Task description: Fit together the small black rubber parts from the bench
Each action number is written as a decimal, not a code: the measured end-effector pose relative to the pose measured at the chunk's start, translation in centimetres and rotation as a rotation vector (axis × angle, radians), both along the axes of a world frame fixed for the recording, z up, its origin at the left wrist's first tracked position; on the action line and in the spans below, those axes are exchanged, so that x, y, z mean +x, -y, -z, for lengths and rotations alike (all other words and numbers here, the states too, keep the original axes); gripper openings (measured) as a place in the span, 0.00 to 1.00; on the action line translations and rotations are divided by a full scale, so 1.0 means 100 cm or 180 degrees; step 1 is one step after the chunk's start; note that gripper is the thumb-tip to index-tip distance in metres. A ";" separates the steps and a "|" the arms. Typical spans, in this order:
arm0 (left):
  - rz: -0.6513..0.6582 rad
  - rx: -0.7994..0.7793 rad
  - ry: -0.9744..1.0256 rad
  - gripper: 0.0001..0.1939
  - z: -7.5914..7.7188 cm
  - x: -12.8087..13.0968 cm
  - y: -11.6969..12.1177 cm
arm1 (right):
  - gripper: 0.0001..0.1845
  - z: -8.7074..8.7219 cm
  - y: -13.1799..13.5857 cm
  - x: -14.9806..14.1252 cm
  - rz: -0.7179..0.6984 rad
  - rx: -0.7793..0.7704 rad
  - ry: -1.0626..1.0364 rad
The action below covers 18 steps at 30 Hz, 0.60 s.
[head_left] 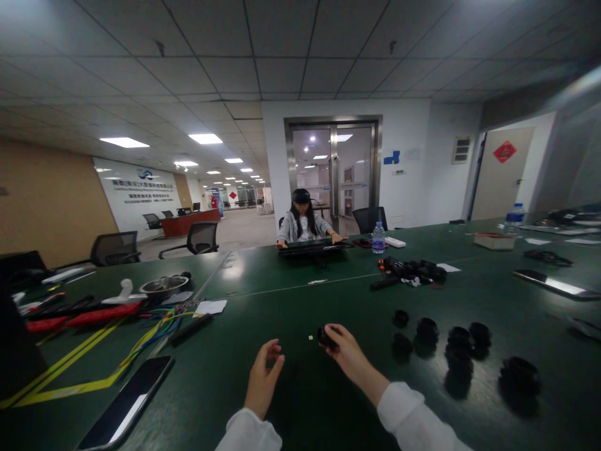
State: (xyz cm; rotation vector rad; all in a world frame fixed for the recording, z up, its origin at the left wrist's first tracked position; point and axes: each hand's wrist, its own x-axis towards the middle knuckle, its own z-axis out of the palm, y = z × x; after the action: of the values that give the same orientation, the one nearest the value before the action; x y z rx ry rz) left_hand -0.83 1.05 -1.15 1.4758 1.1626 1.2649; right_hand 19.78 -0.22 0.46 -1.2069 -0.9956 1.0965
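My right hand point(348, 354) grips a small round black part point(325, 337) just above or on the green table point(291, 401); its exact kind is not clear. To its left, my left hand point(265, 376) holds nothing, its fingers curved with a gap between thumb and fingers. A tiny pale square piece point(310, 337) lies on the table between the two hands, close to the black part. Several similar black cylindrical parts stand to the right, among them one black cylinder point(427, 328) and a larger black ring-shaped part point(520, 374).
A phone point(126, 401) lies at left, near cables point(164, 322) and a metal bowl point(164, 285). Across the table a person point(303, 219) touches a dark flat panel point(314, 248). A water bottle point(378, 238), a pile of black parts point(413, 270) and another phone point(554, 283) are farther right.
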 end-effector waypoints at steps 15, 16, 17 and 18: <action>0.0713 0.0142 -0.0161 0.22 0.001 0.007 0.005 | 0.23 0.015 0.013 -0.043 -0.1077 0.0069 -0.0956; 0.0701 0.0126 -0.0133 0.22 0.001 0.007 0.005 | 0.22 0.016 0.013 -0.043 -0.1080 0.0071 -0.0950; 0.0696 0.0117 -0.0121 0.22 0.000 0.006 0.005 | 0.22 0.016 0.013 -0.043 -0.1073 0.0053 -0.0910; 0.0698 0.0110 -0.0121 0.22 -0.002 0.006 0.006 | 0.21 0.015 0.013 -0.043 -0.1063 0.0017 -0.0852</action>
State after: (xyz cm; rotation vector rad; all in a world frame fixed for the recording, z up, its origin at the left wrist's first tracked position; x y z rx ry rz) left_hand -0.27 0.50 -0.95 1.6112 0.9772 1.1158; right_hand 15.44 -1.54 -1.08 -0.8771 -1.0103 1.4733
